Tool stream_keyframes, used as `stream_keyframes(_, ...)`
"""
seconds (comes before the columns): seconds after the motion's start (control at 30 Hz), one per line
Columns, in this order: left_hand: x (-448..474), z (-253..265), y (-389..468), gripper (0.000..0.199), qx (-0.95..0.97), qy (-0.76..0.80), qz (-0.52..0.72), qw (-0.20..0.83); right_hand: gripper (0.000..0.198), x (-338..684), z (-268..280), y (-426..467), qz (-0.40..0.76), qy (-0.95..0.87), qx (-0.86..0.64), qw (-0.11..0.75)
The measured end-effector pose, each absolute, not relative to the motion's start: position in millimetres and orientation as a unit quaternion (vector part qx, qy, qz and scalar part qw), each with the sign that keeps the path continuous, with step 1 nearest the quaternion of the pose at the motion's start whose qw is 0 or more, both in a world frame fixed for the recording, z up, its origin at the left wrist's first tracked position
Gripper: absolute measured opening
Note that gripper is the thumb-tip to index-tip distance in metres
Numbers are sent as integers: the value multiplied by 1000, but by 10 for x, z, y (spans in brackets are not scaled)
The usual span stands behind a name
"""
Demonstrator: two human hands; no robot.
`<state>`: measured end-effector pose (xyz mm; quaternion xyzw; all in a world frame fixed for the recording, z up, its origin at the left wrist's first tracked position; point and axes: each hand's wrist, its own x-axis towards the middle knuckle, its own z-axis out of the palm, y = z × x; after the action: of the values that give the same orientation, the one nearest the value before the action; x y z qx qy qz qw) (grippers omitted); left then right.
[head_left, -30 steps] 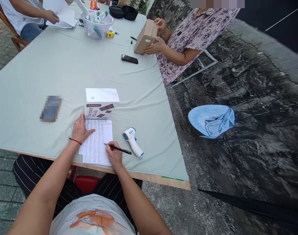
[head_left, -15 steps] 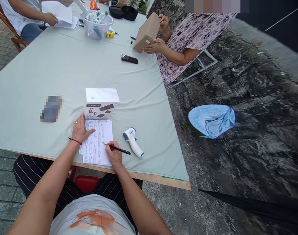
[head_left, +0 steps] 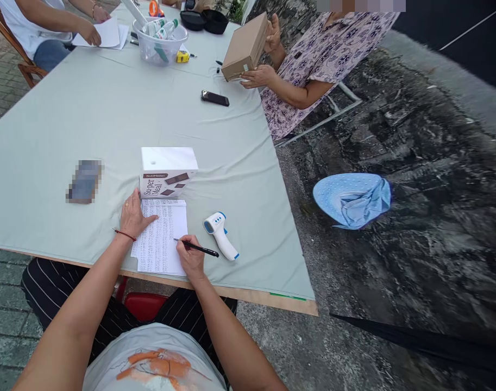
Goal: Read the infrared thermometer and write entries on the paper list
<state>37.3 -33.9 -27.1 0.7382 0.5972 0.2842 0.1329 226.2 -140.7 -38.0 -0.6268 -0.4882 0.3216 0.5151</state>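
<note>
A notepad (head_left: pixel 166 260) covered in rows of small handwriting lies at the near edge of the table. My left hand (head_left: pixel 134 216) rests flat on its left side, thumb stretched over the page and fingertips beside the white box (head_left: pixel 168 158). That box, printed "NutriMotion Super Meal", stands just beyond the notepad's top edge. My right hand (head_left: pixel 192 259) is closed around a black pen (head_left: pixel 205 250), whose tip is at the written lines. To the right of that hand lies a white and blue infrared thermometer (head_left: pixel 222 236).
A blurred phone-like object (head_left: pixel 83 182) lies left. Further back are a black device (head_left: pixel 215 98), a tub of bottles (head_left: pixel 163 51) and a tape measure (head_left: pixel 183 56). One person holds a cardboard box (head_left: pixel 244 48); another holds papers (head_left: pixel 103 33). A blue hat (head_left: pixel 351 201) lies off the table's right side.
The pen and my right hand have shifted very slightly right. Across the table, the cardboard box has been tilted, and the person at the left has brought a second hand to the papers.
</note>
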Motion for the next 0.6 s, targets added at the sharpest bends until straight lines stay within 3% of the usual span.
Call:
stream_keyframes(0.37,377,-240,-349,115,728,602,291,154,9,2266,-394,-1412,326,-482,-631,514)
stream_keyframes(0.6,344,-109,-124,108,648,648,317,245,20,2290,-419,-1409,264,-491,-630,540)
